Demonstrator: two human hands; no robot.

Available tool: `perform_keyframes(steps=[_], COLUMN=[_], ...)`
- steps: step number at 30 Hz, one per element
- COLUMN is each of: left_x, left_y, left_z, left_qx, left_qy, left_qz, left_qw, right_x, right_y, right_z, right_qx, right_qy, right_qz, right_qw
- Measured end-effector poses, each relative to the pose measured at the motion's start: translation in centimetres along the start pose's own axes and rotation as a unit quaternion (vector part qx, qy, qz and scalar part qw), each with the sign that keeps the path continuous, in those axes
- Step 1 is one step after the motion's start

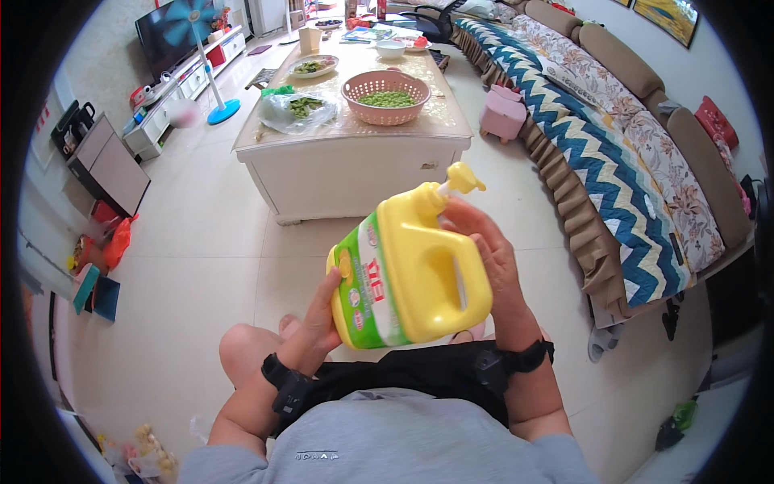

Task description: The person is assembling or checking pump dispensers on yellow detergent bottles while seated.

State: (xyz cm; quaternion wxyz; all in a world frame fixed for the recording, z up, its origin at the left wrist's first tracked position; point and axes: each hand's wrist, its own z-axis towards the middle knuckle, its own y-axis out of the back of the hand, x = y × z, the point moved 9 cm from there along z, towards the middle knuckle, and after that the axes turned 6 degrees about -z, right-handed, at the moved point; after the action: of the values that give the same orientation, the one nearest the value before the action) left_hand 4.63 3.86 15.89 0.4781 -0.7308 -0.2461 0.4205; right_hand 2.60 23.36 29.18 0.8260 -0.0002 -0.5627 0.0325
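A big yellow pump bottle (431,278), which looks like dish soap, is held tilted above my lap. Its label is green and white, and a handle is moulded into its side. My left hand (321,319) grips it low at the left edge, thumb on the label and the other fingers hidden beneath. At the upper right, my right hand (492,250) is curled against the neck and handle, just under the yellow pump head (463,179). Some of its fingers are out of sight behind the bottle.
Ahead stands a low table (347,177) with a pink basket (387,93) of green beans or peas, a plastic bag (294,111) of greens and a plate (314,66). A long sofa (597,153) and pink stool (502,113) are right; a blue fan (223,111) is left.
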Motion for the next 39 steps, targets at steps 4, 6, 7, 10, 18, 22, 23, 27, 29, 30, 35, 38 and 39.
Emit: perform_keyframes(steps=[4, 6, 7, 10, 18, 22, 23, 27, 29, 30, 35, 38, 39], left_x=[1.3, 1.8, 1.6, 1.8, -4.0, -5.1, -5.1, -5.2, -5.6, -5.2, -3.3, -3.0, -2.9], left_y=[-0.7, -1.4, -1.1, -0.7, -2.5, -2.4, -2.1, -0.4, 1.0, 2.7, 2.9, -2.2, -3.2], left_z=[-0.8, -0.9, -0.5, 0.9, 1.9, 1.0, 1.0, 1.4, 1.7, 1.9, 2.2, 2.4, 2.3], left_qx=[-0.019, -0.015, -0.021, 0.014, 0.049, 0.083, 0.081, 0.023, -0.017, -0.075, -0.116, 0.010, 0.039], left_qy=[0.048, 0.073, 0.070, 0.107, -0.012, -0.036, -0.039, -0.080, -0.114, -0.074, 0.047, -0.167, -0.218], left_qz=[-0.061, -0.078, -0.081, -0.054, -0.178, -0.239, -0.238, -0.125, -0.020, 0.065, 0.341, 0.625, 0.621], left_qw=[0.997, 0.994, 0.994, 0.993, 0.983, 0.967, 0.967, 0.989, 0.993, 0.992, 0.932, 0.763, 0.752], right_x=[-0.1, 1.2, 1.5, 1.9, -3.2, -5.8, -5.6, -5.2, -4.9, -6.0, -7.9, -8.3, -8.7], right_y=[-3.3, -3.9, -4.3, -3.5, 8.4, 15.5, 15.8, 15.4, 15.2, 15.4, 13.7, 10.5, 10.1], right_z=[1.0, 1.2, 1.3, 1.7, 0.7, -1.9, -2.2, -2.0, -1.9, -2.2, -2.8, -2.4, -2.5], right_qx=[0.157, 0.150, 0.153, 0.108, -0.151, -0.253, -0.251, -0.205, -0.197, -0.229, -0.251, -0.229, -0.227], right_qy=[-0.033, 0.003, -0.001, -0.031, 0.072, 0.071, 0.069, 0.056, 0.069, 0.038, -0.010, -0.071, -0.067], right_qz=[0.098, 0.130, 0.134, 0.131, 0.227, 0.145, 0.147, 0.200, 0.196, 0.201, 0.197, 0.296, 0.297], right_qw=[0.982, 0.980, 0.979, 0.985, 0.959, 0.954, 0.954, 0.956, 0.958, 0.952, 0.948, 0.924, 0.925])
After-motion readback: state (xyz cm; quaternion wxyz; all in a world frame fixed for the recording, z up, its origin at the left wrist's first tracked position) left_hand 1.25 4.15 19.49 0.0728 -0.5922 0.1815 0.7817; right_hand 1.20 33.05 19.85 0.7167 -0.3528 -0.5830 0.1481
